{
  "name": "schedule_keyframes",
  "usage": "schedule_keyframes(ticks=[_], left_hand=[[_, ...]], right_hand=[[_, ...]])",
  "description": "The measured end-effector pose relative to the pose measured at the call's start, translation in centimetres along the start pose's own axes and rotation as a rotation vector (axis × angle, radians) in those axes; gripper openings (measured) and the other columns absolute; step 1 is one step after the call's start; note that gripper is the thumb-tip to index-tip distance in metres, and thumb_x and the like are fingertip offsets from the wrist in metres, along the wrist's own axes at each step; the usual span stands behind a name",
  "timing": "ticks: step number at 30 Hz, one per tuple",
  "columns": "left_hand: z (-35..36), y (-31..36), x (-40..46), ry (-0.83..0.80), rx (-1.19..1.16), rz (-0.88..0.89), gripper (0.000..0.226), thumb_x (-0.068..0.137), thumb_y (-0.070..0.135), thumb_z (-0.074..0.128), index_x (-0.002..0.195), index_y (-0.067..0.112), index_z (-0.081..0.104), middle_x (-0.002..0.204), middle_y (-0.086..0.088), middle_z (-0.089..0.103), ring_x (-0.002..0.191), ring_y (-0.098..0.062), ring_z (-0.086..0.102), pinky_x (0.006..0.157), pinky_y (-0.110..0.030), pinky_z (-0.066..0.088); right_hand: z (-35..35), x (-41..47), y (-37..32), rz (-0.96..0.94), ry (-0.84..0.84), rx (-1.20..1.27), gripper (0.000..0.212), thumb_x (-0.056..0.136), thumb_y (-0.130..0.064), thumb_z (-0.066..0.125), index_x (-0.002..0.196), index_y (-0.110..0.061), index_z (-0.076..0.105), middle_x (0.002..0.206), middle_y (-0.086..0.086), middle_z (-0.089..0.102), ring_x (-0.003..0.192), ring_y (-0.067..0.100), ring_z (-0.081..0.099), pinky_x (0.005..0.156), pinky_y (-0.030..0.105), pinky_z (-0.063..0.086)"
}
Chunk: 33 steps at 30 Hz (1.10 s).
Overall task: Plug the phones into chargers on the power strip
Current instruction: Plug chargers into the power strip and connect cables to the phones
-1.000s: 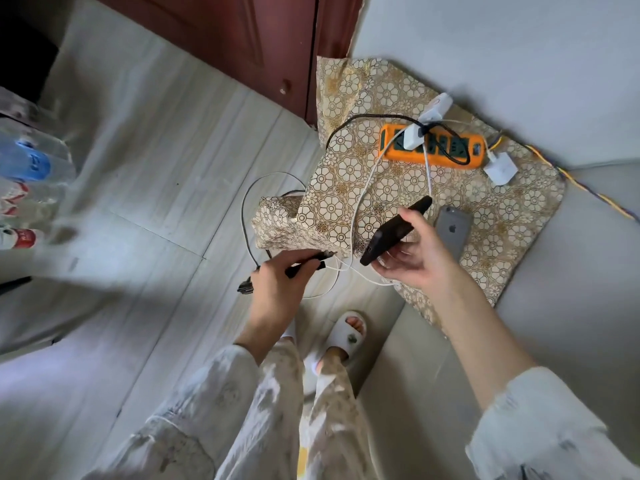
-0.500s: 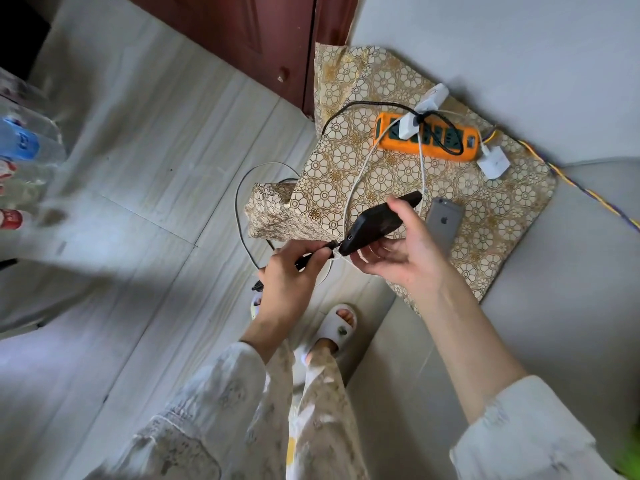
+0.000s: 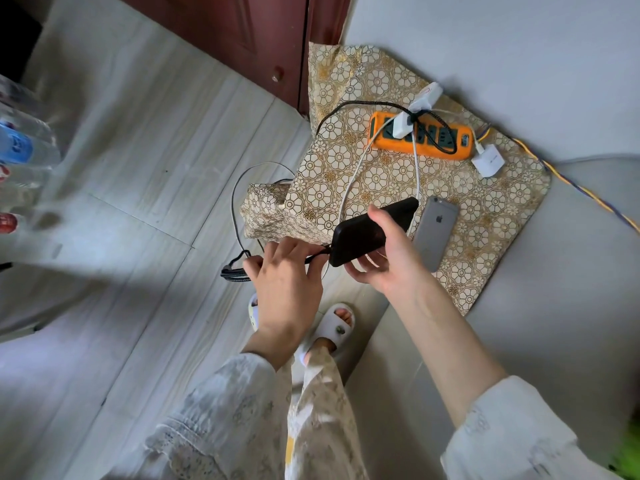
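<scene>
- Pale wood-look floor [image 3: 145, 161] filled the left half, with a dark red door [image 3: 242, 39] at the top; blurred bottles at the far left edge could not be counted.
- One black braided cable [image 3: 239, 261] looped over the floor, its plug end pinched between the thumb and fingers of the left hand [image 3: 285, 275], pressed to the bottom edge of the black phone [image 3: 370, 233]; whether it was fully seated could not be told.
- One white slipper [image 3: 337, 323] showed clearly below the hands; a second was mostly hidden.
- One right hand [image 3: 388, 258] gripped that black phone, thumb on top, fingers curled beneath, holding it above the front edge of the patterned gold cloth [image 3: 381, 174].
- Two phones in all: the second, a grey phone [image 3: 434, 232], lay face down on the cloth, just right of the black one.
- One orange power strip [image 3: 420, 138] lay farther back on the cloth, with one white charger [image 3: 403, 124] plugged in.
- Two more white chargers lay beside it: one [image 3: 427, 97] behind, one [image 3: 488, 162] at its right end.
- Two white cables [image 3: 353, 174] ran forward toward the phones.
</scene>
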<state>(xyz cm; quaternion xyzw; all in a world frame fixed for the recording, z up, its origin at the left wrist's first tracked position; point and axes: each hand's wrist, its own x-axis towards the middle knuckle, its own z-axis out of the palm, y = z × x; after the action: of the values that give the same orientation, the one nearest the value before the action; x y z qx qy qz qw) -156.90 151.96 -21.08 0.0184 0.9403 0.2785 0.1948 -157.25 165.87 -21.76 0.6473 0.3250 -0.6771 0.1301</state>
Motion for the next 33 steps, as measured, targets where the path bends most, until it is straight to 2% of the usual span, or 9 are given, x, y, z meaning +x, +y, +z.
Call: schedule_keyframes(ticks=[5,9,15,21,24,27,29,31,33], left_hand=[[0.2,0.1,-0.2,0.013,0.062,0.025,0.016,0.086,0.029,0.058,0.093,0.023,0.071,0.094,0.000,0.064,0.096,-0.024,0.054,0.080,-0.034,0.017],[0.6,-0.3,-0.7,0.011,0.055,-0.004,0.015,0.085,0.027,0.059,0.093,0.022,0.071,0.093,-0.001,0.064,0.097,-0.024,0.054,0.080,-0.034,0.017],[1.0,-0.3,-0.3,0.024,0.095,0.038,0.014,0.084,0.027,0.061,0.087,0.019,0.072,0.088,-0.002,0.063,0.092,-0.024,0.056,0.077,-0.034,0.017],[1.5,-0.9,0.6,-0.007,-0.010,-0.008,0.019,0.085,0.035,0.059,0.095,0.024,0.071,0.093,0.000,0.065,0.097,-0.022,0.055,0.078,-0.033,0.018],[2.0,-1.9,0.8,-0.160,0.064,0.044,0.038,0.080,0.044,0.062,0.113,0.024,0.061,0.106,-0.001,0.066,0.104,-0.023,0.057,0.084,-0.033,0.022],[1.6,-3.9,1.6,-0.480,0.028,0.002,0.060,0.074,0.048,0.067,0.125,0.024,0.049,0.113,-0.003,0.065,0.105,-0.026,0.060,0.097,-0.036,0.037],[1.5,-5.0,2.3,-0.645,0.083,-0.057,0.050,0.076,0.045,0.066,0.118,0.021,0.052,0.103,-0.007,0.068,0.102,-0.028,0.061,0.099,-0.035,0.037],[1.7,-5.8,3.0,-0.682,0.171,-0.061,0.028,0.081,0.034,0.061,0.102,0.016,0.060,0.098,-0.009,0.069,0.103,-0.028,0.059,0.096,-0.033,0.032],[2.2,-6.4,3.7,-0.670,0.118,-0.095,0.019,0.085,0.025,0.055,0.094,0.011,0.062,0.095,-0.014,0.070,0.100,-0.032,0.060,0.094,-0.037,0.041]], right_hand=[[0.2,0.0,0.5,-0.023,0.020,-0.048,0.032,0.067,-0.034,0.078,0.084,-0.017,0.057,0.088,0.007,0.065,0.086,0.019,0.061,0.071,0.039,0.054],[0.3,-0.1,0.8,-0.058,0.040,-0.106,0.031,0.068,-0.034,0.078,0.082,-0.016,0.056,0.087,0.007,0.064,0.087,0.019,0.060,0.068,0.037,0.054],[0.4,0.1,1.2,-0.003,0.032,-0.108,0.034,0.068,-0.036,0.078,0.083,-0.015,0.057,0.088,0.007,0.063,0.086,0.019,0.059,0.069,0.037,0.053],[0.2,0.8,0.4,-0.008,0.016,-0.115,0.034,0.065,-0.033,0.080,0.084,-0.016,0.058,0.086,0.007,0.066,0.083,0.019,0.062,0.071,0.040,0.056],[-0.1,1.5,-0.2,-0.051,0.016,-0.182,0.035,0.065,-0.034,0.080,0.084,-0.017,0.057,0.089,0.007,0.067,0.090,0.019,0.063,0.064,0.035,0.055],[-0.5,2.5,-0.8,-0.110,0.072,-0.284,0.036,0.065,-0.035,0.079,0.086,-0.017,0.055,0.094,0.005,0.065,0.090,0.016,0.061,0.062,0.032,0.053],[-0.6,3.2,-1.2,-0.145,0.114,-0.372,0.040,0.066,-0.035,0.079,0.090,-0.015,0.054,0.086,0.000,0.060,0.079,0.010,0.056,0.056,0.026,0.049],[-0.6,4.1,-1.4,-0.161,0.128,-0.445,0.044,0.067,-0.034,0.078,0.095,-0.014,0.051,0.081,-0.003,0.055,0.072,0.006,0.051,0.052,0.024,0.045],[-0.6,5.0,-1.4,-0.170,0.132,-0.474,0.048,0.067,-0.032,0.078,0.101,-0.014,0.050,0.084,-0.003,0.056,0.072,0.006,0.051,0.053,0.024,0.046]])
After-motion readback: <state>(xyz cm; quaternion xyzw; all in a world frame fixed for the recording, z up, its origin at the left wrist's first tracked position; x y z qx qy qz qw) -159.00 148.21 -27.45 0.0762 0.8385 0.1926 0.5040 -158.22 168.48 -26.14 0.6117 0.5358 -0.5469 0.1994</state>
